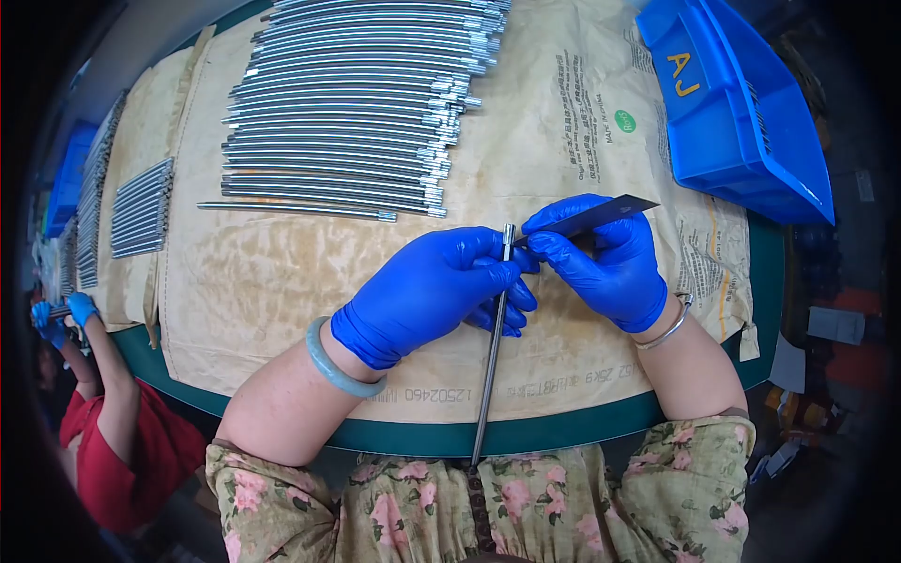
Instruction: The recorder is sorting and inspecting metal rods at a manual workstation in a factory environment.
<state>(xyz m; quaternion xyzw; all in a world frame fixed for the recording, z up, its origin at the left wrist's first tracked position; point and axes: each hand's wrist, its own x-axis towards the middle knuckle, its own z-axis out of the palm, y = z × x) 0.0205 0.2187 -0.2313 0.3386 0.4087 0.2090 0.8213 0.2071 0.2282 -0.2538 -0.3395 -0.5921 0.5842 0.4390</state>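
Observation:
A slim metal rod (492,366) slants up from my lap, its shiny stepped end uppermost. My left hand (432,286), in a blue glove, is closed around the rod just below that end, thumb against it. My right hand (615,267), gloved alike, pinches a thin dark sheet (601,216) between thumb and fingers. The sheet's left corner comes close to the rod's tip; whether they touch is hard to tell. Beyond my left hand, a single rod (291,208) lies in front of a wide row of similar rods (347,122), shiny ends to the right.
Brown paper sacking (253,347) covers the green table (572,433). A blue plastic bin (709,122) stands at the far right. Smaller rod groups (141,211) lie to the left. There, a co-worker in red (141,450) has blue-gloved hands (82,308) at the table.

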